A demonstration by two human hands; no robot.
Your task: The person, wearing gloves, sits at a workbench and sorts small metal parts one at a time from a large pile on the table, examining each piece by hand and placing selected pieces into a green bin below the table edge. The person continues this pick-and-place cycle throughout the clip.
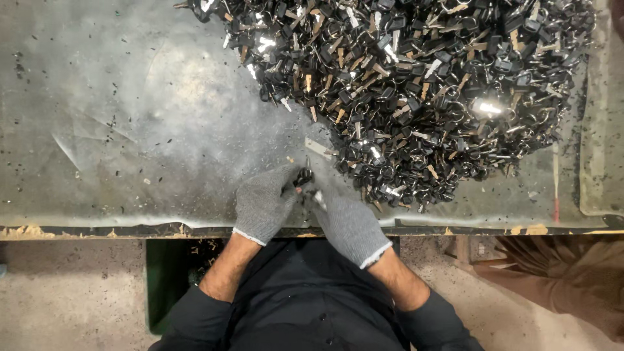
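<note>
Both my hands wear grey knit gloves and meet near the table's front edge. My left hand (263, 203) and my right hand (348, 221) pinch one small black-headed key (303, 177) between their fingertips. Just beyond them lies a huge heap of keys (422, 84) with black heads, metal blades and rings, filling the upper right of the table. A flat metal strip (318, 149) lies at the heap's near edge, right above my hands.
The worn grey metal table (130, 117) is dusted with small black chips. A green bin (166, 279) stands on the floor below the table's front edge, left of my body. A brown object (559, 273) lies on the floor at right.
</note>
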